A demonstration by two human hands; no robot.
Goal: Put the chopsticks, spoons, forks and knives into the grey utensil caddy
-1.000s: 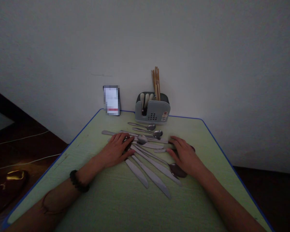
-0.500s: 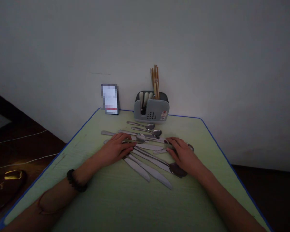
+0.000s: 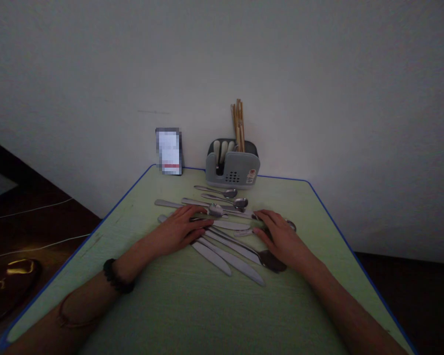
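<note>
Several metal knives (image 3: 232, 260) and spoons (image 3: 237, 202) lie spread across the middle of a pale green table (image 3: 192, 310). My left hand (image 3: 181, 229) rests flat on the left ends of the cutlery, fingers stretched out. My right hand (image 3: 281, 238) lies flat on the right side of the pile, fingers apart, covering a spoon handle beside a dark spoon bowl (image 3: 272, 260). Neither hand grips anything. A grey cutlery holder (image 3: 233, 169) with wooden chopsticks (image 3: 238, 124) and pale handles stands at the table's far edge.
A small upright card (image 3: 169, 151) leans on the white wall left of the holder. The table has a blue rim (image 3: 333, 222). Dark floor with white cables (image 3: 29, 246) and a shiny object (image 3: 17, 268) lies to the left.
Both hands slid slightly inward and forward over the cutlery, pushing the knives a little closer together. The view shifted slightly.
</note>
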